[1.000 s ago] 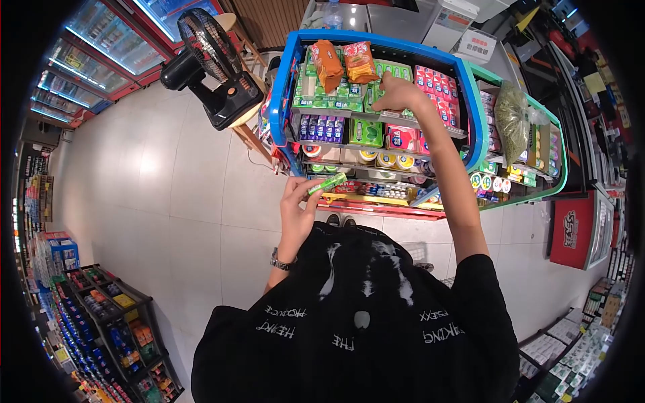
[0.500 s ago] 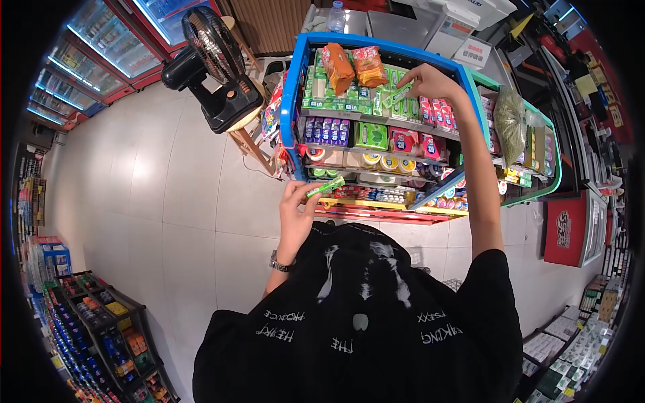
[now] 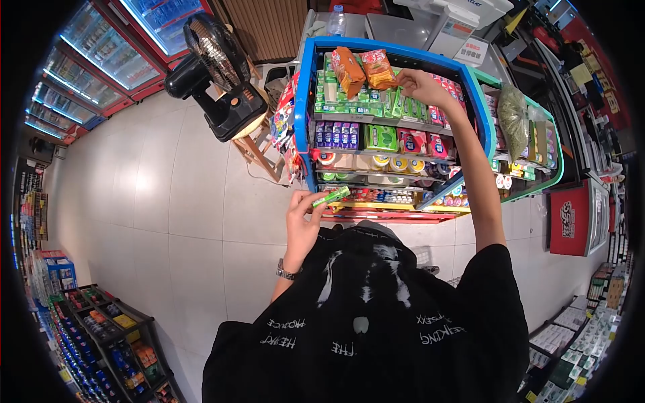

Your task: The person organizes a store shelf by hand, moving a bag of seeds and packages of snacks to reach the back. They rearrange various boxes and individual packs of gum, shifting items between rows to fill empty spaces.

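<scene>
My left hand (image 3: 304, 221), low in front of the blue-framed display rack (image 3: 303, 101), pinches a slim green pack (image 3: 331, 197) between thumb and fingers. The pack points up to the right. My right hand (image 3: 422, 87) is over the rack's top shelf, fingers bent and slightly apart, with nothing visible held in them. Its fingertips are just above a row of green packs (image 3: 408, 107) and beside an orange snack bag (image 3: 379, 70). A second orange bag (image 3: 347, 71) lies to the left. Pink packs (image 3: 437, 115) stand to the right, partly behind my right hand and forearm.
A black fan (image 3: 225, 80) sits on a wooden stool (image 3: 259, 156) left of the rack. A water bottle (image 3: 337, 21) stands behind it. To the right are a green-framed rack (image 3: 559, 151) and a red box (image 3: 568, 223). A stocked shelf (image 3: 111, 329) is at lower left.
The green pack that was at my right fingertips now rests among the packs on the top shelf. My right hand has drawn slightly up. The rack has shifted slightly right in view.
</scene>
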A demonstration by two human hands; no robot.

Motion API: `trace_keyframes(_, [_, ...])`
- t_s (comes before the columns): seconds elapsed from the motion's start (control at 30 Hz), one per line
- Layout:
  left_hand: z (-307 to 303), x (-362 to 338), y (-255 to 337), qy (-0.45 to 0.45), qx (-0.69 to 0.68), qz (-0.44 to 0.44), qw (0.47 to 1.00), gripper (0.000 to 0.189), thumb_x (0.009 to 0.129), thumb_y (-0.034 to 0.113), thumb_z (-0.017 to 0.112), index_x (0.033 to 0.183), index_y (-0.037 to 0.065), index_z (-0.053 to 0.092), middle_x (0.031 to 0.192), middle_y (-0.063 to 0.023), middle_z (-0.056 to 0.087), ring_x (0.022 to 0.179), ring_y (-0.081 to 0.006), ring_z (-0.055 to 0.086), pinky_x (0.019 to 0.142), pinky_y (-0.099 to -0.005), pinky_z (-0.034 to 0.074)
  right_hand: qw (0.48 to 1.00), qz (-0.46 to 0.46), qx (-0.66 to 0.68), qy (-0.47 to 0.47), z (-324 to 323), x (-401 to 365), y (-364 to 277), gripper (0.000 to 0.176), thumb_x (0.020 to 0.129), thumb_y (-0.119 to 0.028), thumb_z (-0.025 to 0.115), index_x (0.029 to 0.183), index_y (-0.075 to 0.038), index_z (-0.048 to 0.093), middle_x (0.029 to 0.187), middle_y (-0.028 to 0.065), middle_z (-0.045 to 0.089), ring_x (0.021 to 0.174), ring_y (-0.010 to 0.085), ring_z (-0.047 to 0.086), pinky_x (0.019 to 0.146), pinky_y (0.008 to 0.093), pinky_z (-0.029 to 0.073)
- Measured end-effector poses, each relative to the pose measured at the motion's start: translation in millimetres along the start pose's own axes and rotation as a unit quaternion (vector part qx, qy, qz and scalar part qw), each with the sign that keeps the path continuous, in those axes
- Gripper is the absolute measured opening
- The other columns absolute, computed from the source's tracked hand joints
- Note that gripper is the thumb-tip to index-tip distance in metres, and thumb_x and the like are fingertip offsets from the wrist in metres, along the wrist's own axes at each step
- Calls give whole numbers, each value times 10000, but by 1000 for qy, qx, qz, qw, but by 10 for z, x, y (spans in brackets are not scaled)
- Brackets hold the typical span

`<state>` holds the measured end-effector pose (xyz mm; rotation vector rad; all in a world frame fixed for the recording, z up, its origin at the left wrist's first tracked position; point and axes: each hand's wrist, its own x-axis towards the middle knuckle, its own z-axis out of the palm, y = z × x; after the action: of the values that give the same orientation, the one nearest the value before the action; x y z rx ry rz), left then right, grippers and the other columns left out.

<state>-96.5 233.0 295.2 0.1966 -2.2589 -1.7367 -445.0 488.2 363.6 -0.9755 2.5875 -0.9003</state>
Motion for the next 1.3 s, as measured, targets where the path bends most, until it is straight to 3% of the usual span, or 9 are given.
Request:
trace_keyframes(0.17, [8, 21, -113, 6, -15, 8, 1000, 188, 864, 12, 661, 1048, 20, 695, 907, -77, 524, 750, -160, 539, 657, -269, 454, 993, -22, 116, 17, -13, 15, -93, 335, 796, 129, 566, 1108, 5, 571, 1029, 63, 630, 1031, 152, 603, 889, 285, 488])
trace_keyframes(0.4, [-20, 29, -196, -1, -20, -22, 1000, 183, 868, 17, 659, 1047, 26, 698, 911, -77, 529, 742, -157, 542, 653, -267, 454, 991, -24, 73, 112, -14, -112, -122, 300, 838, 93, 596, 1125, 7, 577, 1101, 73, 647, 1044, 145, 609, 884, 279, 496])
trace_keyframes(0.47, [-28, 37, -212, -32, 8, 6, 999, 177, 900, -7, 638, 1073, -17, 675, 986, -41, 484, 714, -81, 517, 618, -209, 442, 980, -58, 112, 151, -55, -106, -63, 278, 825, 70, 620, 1088, -20, 617, 1072, 78, 680, 1047, 181, 642, 884, 307, 522])
trace_keyframes(0.63, [72, 47, -176, -43, -9, -9, 999, 189, 882, 11, 654, 1067, 12, 690, 947, -58, 507, 723, -113, 527, 629, -238, 446, 981, -75, 20, 180, -27, -124, -203, 279, 834, 64, 609, 1096, -33, 619, 1084, 87, 688, 1045, 214, 653, 886, 321, 516])
trace_keyframes(0.73, [131, 65, -118, -41, -8, -19, 999, 201, 864, 22, 666, 1061, 41, 706, 914, -75, 528, 738, -144, 536, 640, -263, 445, 981, -84, -37, 168, -26, -176, -372, 256, 834, 39, 633, 1086, -10, 616, 1057, 97, 695, 976, 202, 656, 850, 330, 511])
trace_keyframes(0.9, [293, 90, 31, -35, -8, -21, 999, 204, 865, 20, 661, 1063, 43, 707, 926, -69, 522, 726, -142, 533, 641, -267, 446, 986, -96, 29, 130, 41, -10, -132, 270, 821, 35, 646, 1086, 2, 612, 1063, 115, 692, 1007, 220, 673, 862, 322, 524])
trace_keyframes(1.0, [383, 118, 112, -40, 23, 18, 999, 198, 886, -3, 652, 1082, -10, 680, 982, -34, 472, 709, -70, 477, 621, -202, 432, 989, -61, 71, 117, 163, -92, -127, 302, 776, 79, 641, 1063, -17, 656, 1052, 125, 700, 1001, 221, 680, 879, 328, 532])
trace_keyframes(1.17, [543, 131, 187, -25, 4, 3, 1000, 212, 886, 9, 655, 1097, -3, 682, 986, -33, 473, 732, -68, 464, 634, -201, 429, 977, -38, 145, 148, 366, -411, -147, 523, 805, -64, 738, 1288, -76, 538, 1156, 130, 648, 1063, 220, 642, 944, 347, 523])
trace_keyframes(1.3, [684, 169, 167, -38, 7, 6, 999, 219, 891, 16, 655, 1107, 1, 682, 988, -36, 488, 740, -71, 457, 644, -205, 430, 979, -38, 142, 144, 372, -424, -144, 595, 796, -59, 743, 1334, -102, 492, 1158, 142, 644, 1064, 249, 644, 942, 364, 522])
